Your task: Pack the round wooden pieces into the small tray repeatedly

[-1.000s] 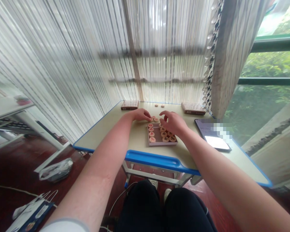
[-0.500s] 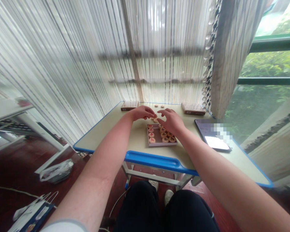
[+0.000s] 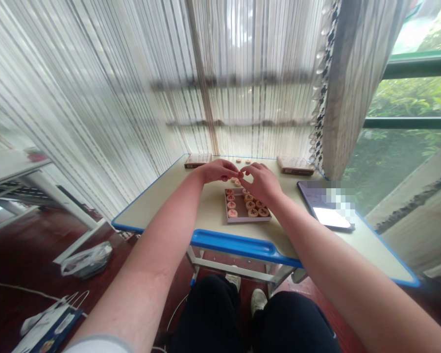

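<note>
A shallow pale tray (image 3: 242,218) lies in the middle of the desk and holds several round wooden chess pieces (image 3: 253,212) with red and dark marks. My left hand (image 3: 216,171) hovers above the tray's far left corner, its fingers pinched together on a small disc. My right hand (image 3: 261,181) is over the tray's far right part, fingertips curled and meeting those of the left hand. Whether the right fingers also grip the disc I cannot make out. A few more pieces (image 3: 235,182) lie just beyond the tray's far edge.
Two loose pieces (image 3: 242,161) sit near the desk's far edge. A flat box (image 3: 197,160) lies far left, another box (image 3: 295,165) far right. A tablet (image 3: 327,206) rests on the right. Curtains hang behind the blue-edged desk (image 3: 238,243). Bags lie on the floor at left.
Both hands have lifted off the tray's far edge and come together, fingertips now touching above it. The view shifted slightly.
</note>
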`<state>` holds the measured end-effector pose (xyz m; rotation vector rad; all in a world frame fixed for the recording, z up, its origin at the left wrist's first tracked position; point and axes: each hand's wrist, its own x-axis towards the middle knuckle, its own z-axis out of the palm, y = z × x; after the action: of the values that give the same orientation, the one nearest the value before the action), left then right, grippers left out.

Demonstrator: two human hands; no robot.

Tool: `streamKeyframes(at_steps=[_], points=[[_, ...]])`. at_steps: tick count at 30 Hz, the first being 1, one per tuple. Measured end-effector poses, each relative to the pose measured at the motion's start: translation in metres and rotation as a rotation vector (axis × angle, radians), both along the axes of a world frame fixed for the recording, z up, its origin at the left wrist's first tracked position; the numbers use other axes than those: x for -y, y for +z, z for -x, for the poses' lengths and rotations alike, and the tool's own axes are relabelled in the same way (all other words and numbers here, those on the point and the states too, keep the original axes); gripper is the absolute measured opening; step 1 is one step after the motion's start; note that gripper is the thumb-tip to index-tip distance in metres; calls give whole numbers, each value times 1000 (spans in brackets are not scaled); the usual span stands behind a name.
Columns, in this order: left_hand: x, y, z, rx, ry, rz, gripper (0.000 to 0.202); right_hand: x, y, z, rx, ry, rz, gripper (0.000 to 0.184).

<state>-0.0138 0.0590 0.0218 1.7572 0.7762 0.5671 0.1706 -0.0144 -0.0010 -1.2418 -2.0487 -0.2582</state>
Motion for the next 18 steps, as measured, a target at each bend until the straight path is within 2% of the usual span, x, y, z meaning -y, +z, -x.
streamKeyframes(at_steps=[4,7,11,18], points=[[1,0,-1,8,48,63,32,0,1,0,-10,-12,38,17],[-3,-1,-4,81,190,110,41,0,2,-1,8,-51,119,18],[-10,-4,-8,171,353,71,49,5,7,-1,64,-57,227,21],[-10,-5,-7,117,389,18,48,15,10,3,238,31,314,19]])
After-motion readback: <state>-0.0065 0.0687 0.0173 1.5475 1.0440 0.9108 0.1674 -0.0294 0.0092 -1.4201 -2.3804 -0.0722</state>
